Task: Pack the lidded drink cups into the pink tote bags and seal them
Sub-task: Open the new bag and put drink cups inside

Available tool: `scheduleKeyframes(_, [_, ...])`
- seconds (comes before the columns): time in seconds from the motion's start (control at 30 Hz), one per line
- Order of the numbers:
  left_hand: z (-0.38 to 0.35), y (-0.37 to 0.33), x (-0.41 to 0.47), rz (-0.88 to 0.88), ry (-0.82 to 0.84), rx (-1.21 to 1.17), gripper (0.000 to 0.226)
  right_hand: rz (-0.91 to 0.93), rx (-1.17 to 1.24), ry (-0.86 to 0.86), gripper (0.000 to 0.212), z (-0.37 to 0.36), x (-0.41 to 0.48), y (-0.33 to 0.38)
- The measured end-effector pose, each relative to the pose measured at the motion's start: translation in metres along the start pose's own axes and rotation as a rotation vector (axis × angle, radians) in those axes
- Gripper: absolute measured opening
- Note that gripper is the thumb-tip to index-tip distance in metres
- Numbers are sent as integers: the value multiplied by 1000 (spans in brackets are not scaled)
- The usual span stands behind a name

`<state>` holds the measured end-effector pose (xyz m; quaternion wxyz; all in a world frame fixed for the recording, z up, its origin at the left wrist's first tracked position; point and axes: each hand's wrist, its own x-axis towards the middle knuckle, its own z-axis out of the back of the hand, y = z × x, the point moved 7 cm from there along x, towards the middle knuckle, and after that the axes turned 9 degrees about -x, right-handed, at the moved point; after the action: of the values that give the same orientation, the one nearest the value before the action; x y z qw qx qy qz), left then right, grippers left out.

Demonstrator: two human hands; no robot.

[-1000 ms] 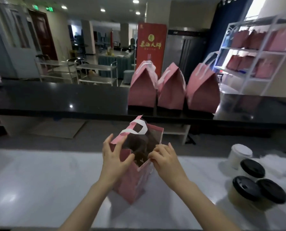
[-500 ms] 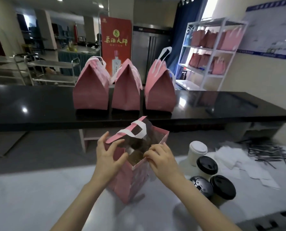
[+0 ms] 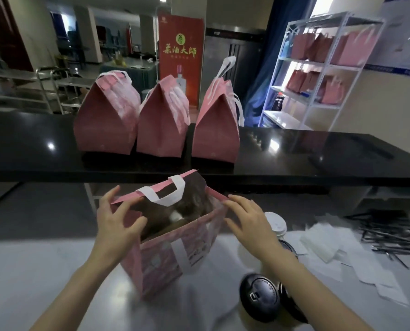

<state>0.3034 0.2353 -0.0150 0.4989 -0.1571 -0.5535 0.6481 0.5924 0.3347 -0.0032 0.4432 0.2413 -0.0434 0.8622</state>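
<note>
Pink wall is being pinched by left hand [image 3: 118, 223]; right hand [image 3: 249, 220] fingers are lying straight on the right rim. Bag [image 3: 170, 259] is standing mid bench [image 3: 32, 271], cup [image 3: 175, 215] inside. Best move, I'd judge: pressing both sides inward evenly before closing the top.

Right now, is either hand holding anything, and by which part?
The left hand pinches the open bag by the left edge of its mouth. The right hand touches the right edge; whether it grips cannot be told.
</note>
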Motion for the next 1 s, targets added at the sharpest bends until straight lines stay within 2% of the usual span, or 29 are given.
scheduleKeyframes(0.1, [-6, -7, -4, 76, -36, 97, 39, -112, 0, 57, 43, -1, 0, -68])
scheduleKeyframes(0.23, [-20, -21, -21, 88, -6, 269, 55, -227, -85, 397, 52, -29, 0, -144])
scheduleKeyframes(0.37, [-35, -41, -41, 6, 55, 418, 75, -208, -114, 624, 68, -55, -2, -171])
scheduleKeyframes(0.5, [-47, -53, -57, -30, 65, 501, 84, -160, -116, 710, 75, -71, -3, -180])
scheduleKeyframes(0.73, [-57, -60, -70, -60, -12, 556, 82, -136, -57, 643, 68, -73, -2, -182])
scheduleKeyframes(1.0, [-46, -54, -58, -75, -46, 501, 81, -37, 89, 287, 69, 12, 17, -143])
